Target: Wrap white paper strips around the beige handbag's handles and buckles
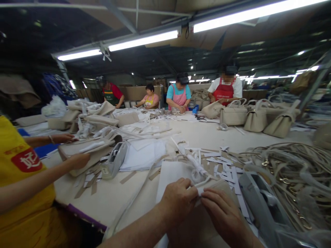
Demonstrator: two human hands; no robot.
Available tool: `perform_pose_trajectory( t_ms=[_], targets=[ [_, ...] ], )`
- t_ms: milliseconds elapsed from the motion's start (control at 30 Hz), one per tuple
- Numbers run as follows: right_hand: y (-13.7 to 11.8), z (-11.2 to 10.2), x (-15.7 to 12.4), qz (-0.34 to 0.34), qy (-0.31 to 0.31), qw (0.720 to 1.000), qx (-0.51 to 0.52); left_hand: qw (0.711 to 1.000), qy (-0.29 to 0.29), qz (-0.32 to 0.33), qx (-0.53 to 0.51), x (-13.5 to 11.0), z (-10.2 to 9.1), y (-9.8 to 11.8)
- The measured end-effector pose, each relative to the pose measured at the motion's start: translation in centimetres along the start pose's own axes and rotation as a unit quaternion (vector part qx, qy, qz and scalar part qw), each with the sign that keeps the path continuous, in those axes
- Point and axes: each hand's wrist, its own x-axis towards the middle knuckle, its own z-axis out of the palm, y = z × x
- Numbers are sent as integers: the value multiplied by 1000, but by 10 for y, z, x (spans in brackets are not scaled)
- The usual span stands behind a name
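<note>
My left hand and my right hand meet at the bottom centre, fingers pinched together on a white paper wrapping bunched around the handle of a beige bag. The bag lies under my hands, and most of it is hidden by them. A white sheet lies just beyond my left hand. A grey tape dispenser stands right of my right hand.
A person in a yellow apron at the left holds a beige bag beside another tape dispenser. Several workers sit at the far end. Finished beige bags stand far right; straps with gold rings pile at right.
</note>
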Motion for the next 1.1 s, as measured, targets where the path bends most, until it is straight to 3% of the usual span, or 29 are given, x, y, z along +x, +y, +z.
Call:
perform_pose_trajectory(
  t_ms=[200, 333, 433, 600, 800, 900, 1000, 1100],
  targets=[
    [-5, -2, 5, 189, -32, 976, 103, 997, 13, 19, -68, -4, -2, 0],
    [-2, -11, 24, 341, -132, 917, 159, 992, 27, 26, -120, -9, -6, 0],
    [0, -16, 37, 407, -171, 877, 189, 991, 41, 8, -125, -11, -3, 0],
    [5, -16, 46, 447, -214, 839, 226, 980, 33, -26, -192, -8, 0, 1],
    [8, -15, 47, 439, -239, 852, 154, 966, 18, -90, -243, -1, -4, 5],
    [8, -15, 49, 452, -256, 842, 145, 956, 7, -124, -265, 1, -2, 4],
    [7, -12, 49, 475, -254, 823, 179, 936, -38, -163, -308, 4, -2, 0],
    [6, -8, 44, 481, -231, 819, 209, 944, -61, -151, -287, 8, -4, -3]
  ],
)
